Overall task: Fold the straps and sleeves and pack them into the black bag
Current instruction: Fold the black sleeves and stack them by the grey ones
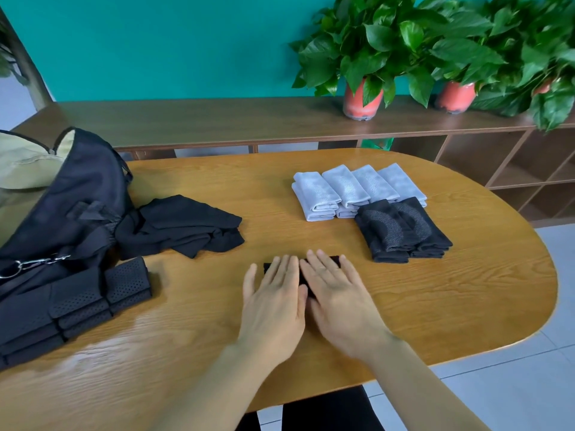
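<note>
A teal wall and a low brown shelf with potted green plants (404, 42) in red pots back an oval wooden worktop (311, 353). At its left edge slumps the black fabric bag (71, 194), with a loose heap of unfolded black cloth pieces (183, 227) just beside it and a row of folded black perforated straps (77, 303) in front of it. Far right lie folded light-grey sleeves (345, 188), and touching them a stack of folded black sleeves (401, 231).

In the middle, a small folded black piece (333, 259) lies under both hands, mostly hidden. The left hand (273, 303) and right hand (339, 303) are flat, palms down, fingers spread and extended, side by side and nearly touching; they press rather than grip anything.

This looks like the smoothing stage of a fold. To do it well, I would keep the pressure even, sweep outward from the centre so the creases set and the edges stay aligned, and only then lift the piece to the matching black stack. Nothing appears packed yet, so much of the task seems to remain.
</note>
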### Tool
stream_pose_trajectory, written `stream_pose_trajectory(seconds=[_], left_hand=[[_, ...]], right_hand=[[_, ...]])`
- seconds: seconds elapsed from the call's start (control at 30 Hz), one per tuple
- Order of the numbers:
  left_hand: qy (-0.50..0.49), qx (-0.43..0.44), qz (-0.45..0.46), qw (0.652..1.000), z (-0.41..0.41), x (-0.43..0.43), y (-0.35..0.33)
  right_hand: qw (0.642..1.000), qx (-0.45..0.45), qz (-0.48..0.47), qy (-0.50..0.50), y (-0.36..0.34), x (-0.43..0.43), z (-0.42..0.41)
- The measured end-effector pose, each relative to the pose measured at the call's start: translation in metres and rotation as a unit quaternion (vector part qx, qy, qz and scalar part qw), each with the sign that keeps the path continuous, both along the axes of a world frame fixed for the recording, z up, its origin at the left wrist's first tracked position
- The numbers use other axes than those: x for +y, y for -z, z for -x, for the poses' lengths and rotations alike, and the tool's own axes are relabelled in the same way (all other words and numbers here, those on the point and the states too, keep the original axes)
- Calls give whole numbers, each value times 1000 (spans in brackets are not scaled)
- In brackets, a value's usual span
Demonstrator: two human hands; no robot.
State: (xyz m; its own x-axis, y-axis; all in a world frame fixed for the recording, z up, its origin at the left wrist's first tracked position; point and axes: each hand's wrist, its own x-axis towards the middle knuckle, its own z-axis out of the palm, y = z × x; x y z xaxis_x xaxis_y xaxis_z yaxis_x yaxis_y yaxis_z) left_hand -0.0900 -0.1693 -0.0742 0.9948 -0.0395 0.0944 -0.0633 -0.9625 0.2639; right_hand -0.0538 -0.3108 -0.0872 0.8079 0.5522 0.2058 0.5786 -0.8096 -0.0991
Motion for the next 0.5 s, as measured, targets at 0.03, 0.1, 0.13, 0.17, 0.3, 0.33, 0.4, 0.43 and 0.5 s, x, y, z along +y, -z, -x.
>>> stream_pose_trajectory(seconds=[0.03, 0.1, 0.13, 0.17, 0.3, 0.33, 0.4, 0.43, 0.5], left_hand=[[-7, 21, -16, 1000, 2, 0, 3], [1, 40, -47, 998, 8, 0, 6], [10, 46, -64, 997, 10, 1, 7], [15, 51, -77, 996, 11, 2, 9], [20, 53, -100, 993, 12, 2, 12], [19, 51, -103, 993, 11, 3, 13], [13, 46, -106, 993, 10, 5, 15], [10, 45, -108, 993, 11, 7, 15], [4, 38, -109, 993, 12, 9, 13]], right_hand=[[1000, 21, 17, -8, 2, -2, -1], [997, 70, 31, -16, 5, -6, -3], [996, 85, 39, -16, 6, -7, -4], [995, 89, 45, -13, 7, -8, -4], [994, 104, 40, 3, 5, -8, -3], [993, 107, 39, 6, 4, -8, -3], [993, 110, 37, 14, 4, -7, -1], [993, 111, 35, 19, 3, -6, 0], [992, 115, 33, 32, 3, -4, 3]])
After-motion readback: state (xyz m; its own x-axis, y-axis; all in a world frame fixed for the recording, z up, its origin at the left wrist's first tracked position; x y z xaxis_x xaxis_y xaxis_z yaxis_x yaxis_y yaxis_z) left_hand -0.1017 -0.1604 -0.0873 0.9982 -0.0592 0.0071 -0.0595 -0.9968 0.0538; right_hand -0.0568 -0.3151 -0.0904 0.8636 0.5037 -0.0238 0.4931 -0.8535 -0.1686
